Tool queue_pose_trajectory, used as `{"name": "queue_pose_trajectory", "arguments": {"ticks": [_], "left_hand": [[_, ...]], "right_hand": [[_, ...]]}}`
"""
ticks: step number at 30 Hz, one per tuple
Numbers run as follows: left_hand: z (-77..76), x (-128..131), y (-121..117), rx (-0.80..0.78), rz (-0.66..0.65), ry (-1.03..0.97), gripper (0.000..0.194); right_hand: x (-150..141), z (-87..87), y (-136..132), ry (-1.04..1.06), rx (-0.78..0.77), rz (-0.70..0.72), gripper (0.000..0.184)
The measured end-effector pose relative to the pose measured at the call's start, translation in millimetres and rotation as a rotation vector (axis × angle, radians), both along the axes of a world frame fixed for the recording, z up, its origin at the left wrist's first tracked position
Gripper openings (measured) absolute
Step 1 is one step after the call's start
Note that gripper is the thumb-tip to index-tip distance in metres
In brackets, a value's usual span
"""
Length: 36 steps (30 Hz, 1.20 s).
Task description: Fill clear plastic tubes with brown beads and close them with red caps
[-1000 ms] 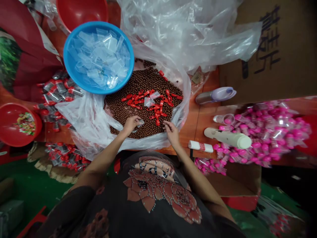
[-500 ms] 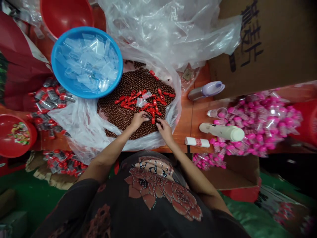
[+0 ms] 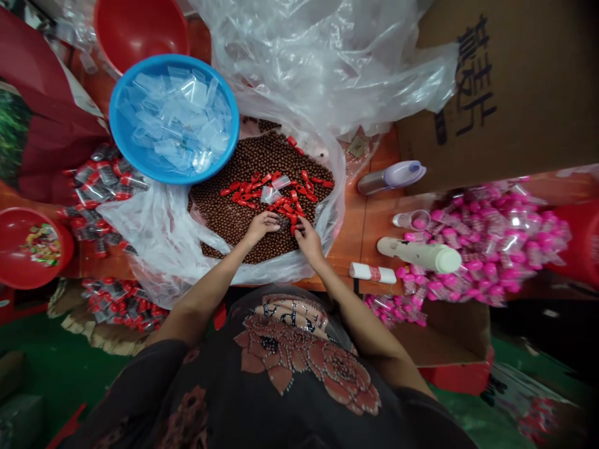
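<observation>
Over a heap of small brown balls (image 3: pixel 224 218), my left hand (image 3: pixel 262 227) is closed around a small clear plastic tube (image 3: pixel 282 221) that looks dark inside; fingers hide part of it. My right hand (image 3: pixel 307 241) is close on the right, its thumb and fingers pinching a red cap (image 3: pixel 294 229) beside the tube's end. Whether cap and tube touch I cannot make out. Several loose red caps (image 3: pixel 309 187) lie on the balls just beyond my hands, with two clear tubes (image 3: pixel 271 195) among them.
A blue basin (image 3: pixel 116 134) of clear tubes stands at the back left, by a red bowl (image 3: pixel 140 31). Red-capped filled tubes (image 3: pixel 100 181) pile up at left. To the right are a cup (image 3: pixel 390 176), a pale bottle (image 3: pixel 418 254), pink-capped tubes (image 3: pixel 505 243) and a cardboard box (image 3: pixel 528 93).
My left hand has moved right with the tube, toward my right hand. My right hand has gone from the bare balls to a red cap and taken it. The camera view has shifted slightly.
</observation>
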State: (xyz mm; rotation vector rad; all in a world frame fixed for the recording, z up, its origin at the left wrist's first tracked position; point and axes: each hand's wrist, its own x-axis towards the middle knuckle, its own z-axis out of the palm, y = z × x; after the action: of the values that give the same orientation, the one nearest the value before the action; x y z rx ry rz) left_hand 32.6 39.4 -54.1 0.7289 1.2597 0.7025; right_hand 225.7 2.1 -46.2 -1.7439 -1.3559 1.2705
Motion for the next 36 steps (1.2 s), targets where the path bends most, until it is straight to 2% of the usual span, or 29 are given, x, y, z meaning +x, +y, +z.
{"name": "queue_pose_trajectory", "arguments": {"ticks": [3,5,9,13,17,20,23,26,31,36], "left_hand": [[12.8,-6,-6,-0.017,0.054,-0.080,0.050],[25.4,-9,-12,-0.022,0.073,-0.124,0.054],[55.2,-13,-18,0.044,0.081,-0.175,0.057],[78.2,-16,-11,0.106,0.115,-0.126,0.058],[93.6,-19,0,0.135,0.104,-0.139,0.059],[104.7,-20,2,0.130,0.082,-0.189,0.058],[114.8,-18,0,0.139,0.066,-0.244,0.055],[122.1,-14,-2,0.133,0.046,-0.306,0.055],[125.7,-12,-2,0.139,0.046,-0.319,0.052],[127.6,-12,-4,0.193,-0.022,-0.244,0.051]], "right_hand": [[3,8.1,0,0.243,-0.103,-0.079,0.055],[4,20.1,0,0.422,-0.187,-0.102,0.058],[5,55.9,2,0.662,-0.269,-0.081,0.058],[1,88.8,9,0.790,-0.272,0.003,0.050],[-8,106.8,24,0.645,-0.165,-0.016,0.030],[-13,117.3,39,0.451,0.010,0.021,0.028],[-13,129.0,52,0.294,0.178,0.212,0.033],[-13,136.4,58,0.164,0.275,0.405,0.034],[-13,137.5,59,0.068,0.359,0.426,0.028],[-8,146.8,58,0.137,0.234,0.444,0.027]]}}
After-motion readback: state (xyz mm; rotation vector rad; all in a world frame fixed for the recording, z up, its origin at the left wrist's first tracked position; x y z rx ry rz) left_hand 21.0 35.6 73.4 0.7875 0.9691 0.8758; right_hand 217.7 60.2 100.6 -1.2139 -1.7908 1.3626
